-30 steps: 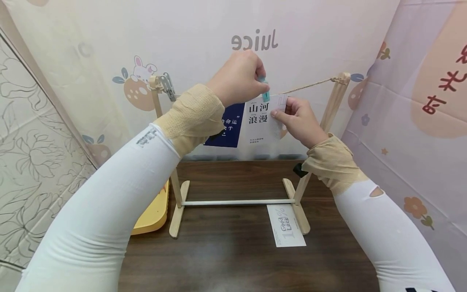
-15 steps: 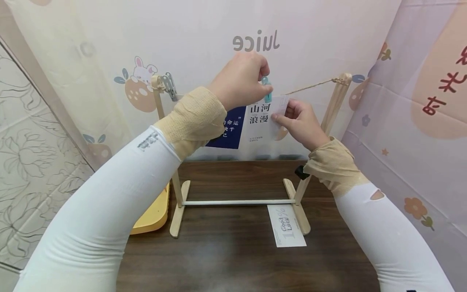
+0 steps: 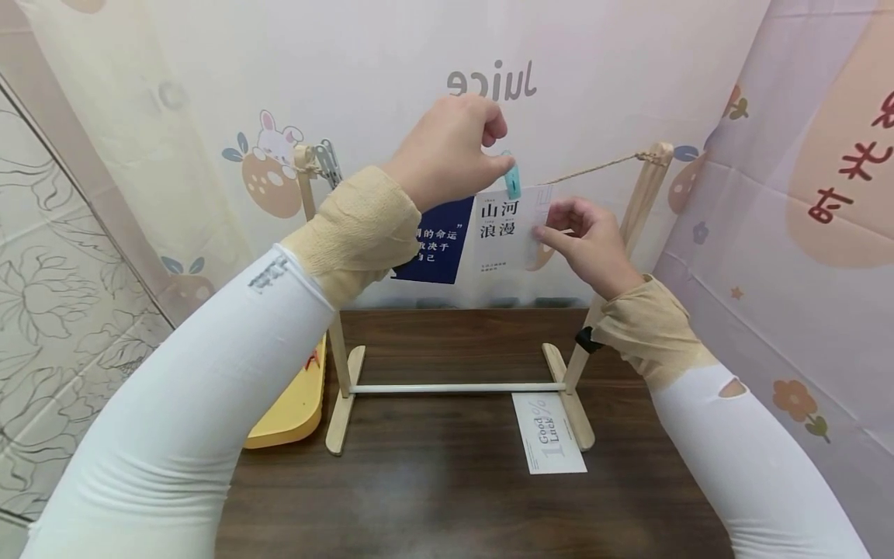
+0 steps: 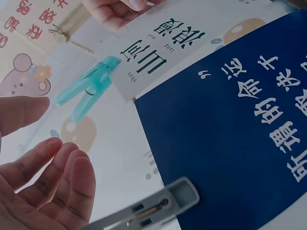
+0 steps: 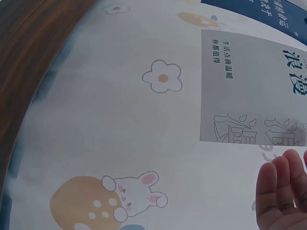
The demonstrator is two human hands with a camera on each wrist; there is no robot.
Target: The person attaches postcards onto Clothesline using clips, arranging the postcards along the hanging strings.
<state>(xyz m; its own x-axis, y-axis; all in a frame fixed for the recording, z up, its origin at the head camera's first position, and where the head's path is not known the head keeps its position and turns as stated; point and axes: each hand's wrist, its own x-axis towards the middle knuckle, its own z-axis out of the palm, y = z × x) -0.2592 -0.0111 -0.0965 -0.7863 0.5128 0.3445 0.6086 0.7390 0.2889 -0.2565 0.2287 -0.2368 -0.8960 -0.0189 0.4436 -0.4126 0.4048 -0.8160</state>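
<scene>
A white card (image 3: 497,247) with printed characters hangs from a twine line (image 3: 594,168), with a teal clothespin (image 3: 513,185) clipped on its top edge. My left hand (image 3: 450,147) is beside that clothespin; the left wrist view shows a gap between its thumb and fingers, apart from the teal clothespin (image 4: 91,85). At the card's right edge is my right hand (image 3: 588,242), its fingers relaxed and just off the edge in the right wrist view. A navy card (image 3: 441,244) hangs to the left, partly hidden by my left wrist. A grey clothespin (image 4: 158,206) is near it.
The twine runs between two posts of a wooden frame (image 3: 642,194) with a white crossbar (image 3: 454,388). A "Good Luck" card (image 3: 552,450) lies on the dark table (image 3: 419,489) by the right foot. A yellow tray (image 3: 300,411) stands left. Printed curtains surround the table.
My left fingers have loosened from the teal clothespin, which stays clipped at the white card's top. My right hand has let go of the card's edge and shifted slightly right.
</scene>
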